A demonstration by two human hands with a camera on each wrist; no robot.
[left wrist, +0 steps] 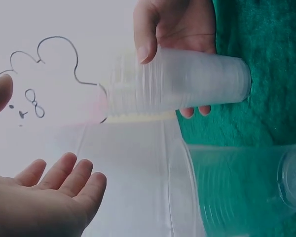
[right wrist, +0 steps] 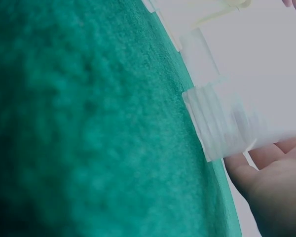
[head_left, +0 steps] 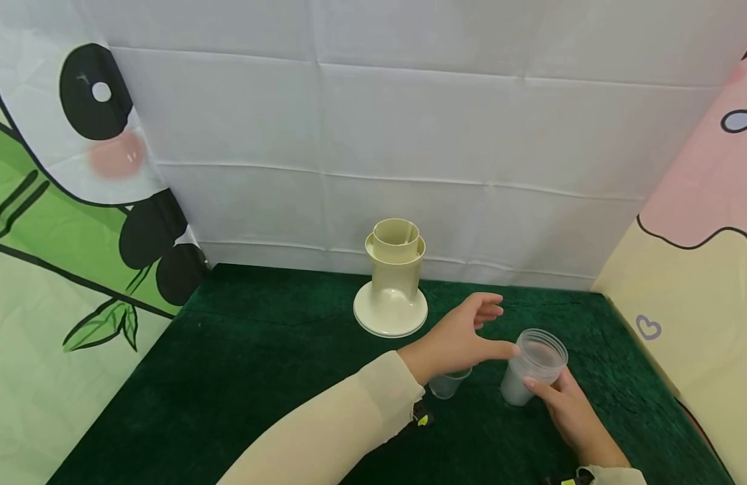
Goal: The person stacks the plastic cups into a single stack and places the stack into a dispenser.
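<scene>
A pale sleeve [head_left: 337, 424] lies closest in the head view; beyond it the left hand [head_left: 455, 337] has its grip spread, thumb near the rim of the cup stack [head_left: 527, 374], which the right hand [head_left: 573, 414] pinches at the right of the tabletop [head_left: 258, 377]. A loose cup [head_left: 448, 385] sits under the left arm, so a dip there could topple it. Behind stand a cream stand [head_left: 397, 273], a creased white sheet [head_left: 409, 135] and cartoon hangings [head_left: 40, 202]. In the left wrist view, the stack's thin-looking walls might buckle if squeezed hard. The right wrist view shows fuzzy green cloth [right wrist: 89, 123], which might let cups wobble.
</scene>
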